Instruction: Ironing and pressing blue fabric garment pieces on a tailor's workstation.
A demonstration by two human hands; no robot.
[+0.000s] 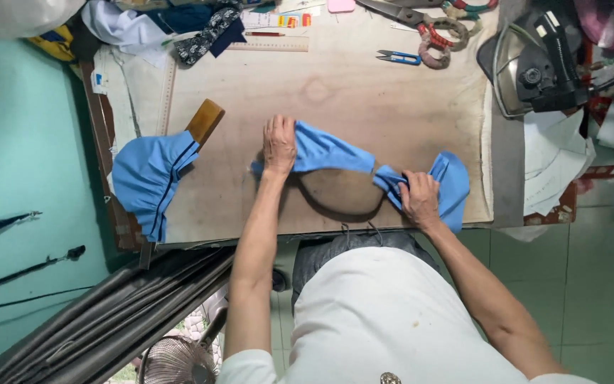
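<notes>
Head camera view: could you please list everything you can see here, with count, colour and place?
blue fabric strip: one, blue, curved across the board's near middle, under both hands
folded blue fabric: one pile, blue, board's left edge
wooden block: one, brown, beside that pile
work board: one, pale brown, centre
thread snips: one, blue handles, far right
large scissors: one, wrapped handles, far edge
ruler: one, pale, far edge
iron: one, black and silver, right
fan: one, grey, bottom left
left hand: pressing strip's left end
right hand: gripping strip's right end
</notes>
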